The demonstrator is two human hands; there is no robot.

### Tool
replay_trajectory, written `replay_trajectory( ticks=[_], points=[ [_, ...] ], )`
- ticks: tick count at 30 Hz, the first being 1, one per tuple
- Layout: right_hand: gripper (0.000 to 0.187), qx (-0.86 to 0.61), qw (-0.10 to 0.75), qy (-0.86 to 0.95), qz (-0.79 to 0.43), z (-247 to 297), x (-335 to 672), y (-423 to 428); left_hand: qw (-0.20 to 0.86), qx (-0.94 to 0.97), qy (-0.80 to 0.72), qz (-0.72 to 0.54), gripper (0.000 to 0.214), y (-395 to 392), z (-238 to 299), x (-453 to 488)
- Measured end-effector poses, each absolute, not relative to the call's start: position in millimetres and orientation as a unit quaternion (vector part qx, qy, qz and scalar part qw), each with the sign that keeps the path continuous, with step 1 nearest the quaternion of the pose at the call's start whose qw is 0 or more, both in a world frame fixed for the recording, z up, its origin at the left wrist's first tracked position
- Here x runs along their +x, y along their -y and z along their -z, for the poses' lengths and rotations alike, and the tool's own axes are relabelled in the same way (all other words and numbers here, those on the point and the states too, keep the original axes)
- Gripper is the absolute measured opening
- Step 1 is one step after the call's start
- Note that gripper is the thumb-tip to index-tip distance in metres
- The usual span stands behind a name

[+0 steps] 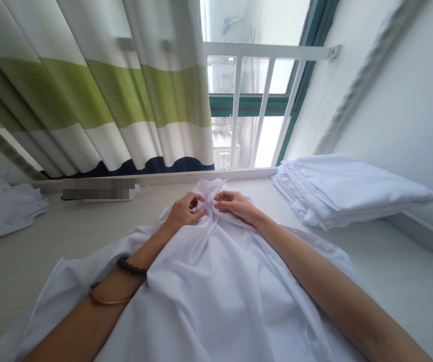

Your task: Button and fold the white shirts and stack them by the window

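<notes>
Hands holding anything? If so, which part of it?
Both hold the same thing. The left hand and right hand pinch the white garment at its bunched-up far end, fingers close together.

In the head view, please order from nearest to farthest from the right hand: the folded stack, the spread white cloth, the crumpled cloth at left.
1. white cloth, in the middle, pinched by the right hand.
2. folded stack, at the right, near the wall.
3. crumpled cloth, far left.
</notes>
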State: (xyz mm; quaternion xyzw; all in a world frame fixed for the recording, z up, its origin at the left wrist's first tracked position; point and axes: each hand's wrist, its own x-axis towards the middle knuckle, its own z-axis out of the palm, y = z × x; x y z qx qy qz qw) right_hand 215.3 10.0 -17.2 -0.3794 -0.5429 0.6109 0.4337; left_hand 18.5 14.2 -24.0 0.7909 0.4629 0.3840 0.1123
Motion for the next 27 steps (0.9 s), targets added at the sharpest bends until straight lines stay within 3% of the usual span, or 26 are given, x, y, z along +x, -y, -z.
replay_trajectory(
  ticks=[6, 13, 27],
  points=[
    [0.024, -0.375, 0.432, 0.563, -0.597, 18, 215, -7, 0.119, 0.817, -0.424, -0.372, 0.03, -15, 27, 19],
    [0.02, -0.402, 0.433, 0.567, -0.573, 15, 213, -2, 0.06, 0.865, -0.353, -0.351, 0.021, -10, 21, 18],
    [0.013, -0.369, 0.42, 0.55, -0.62, 18, 224, -6, 0.072, 0.855, -0.364, -0.361, 0.017, -8, 21, 15]
  ],
)
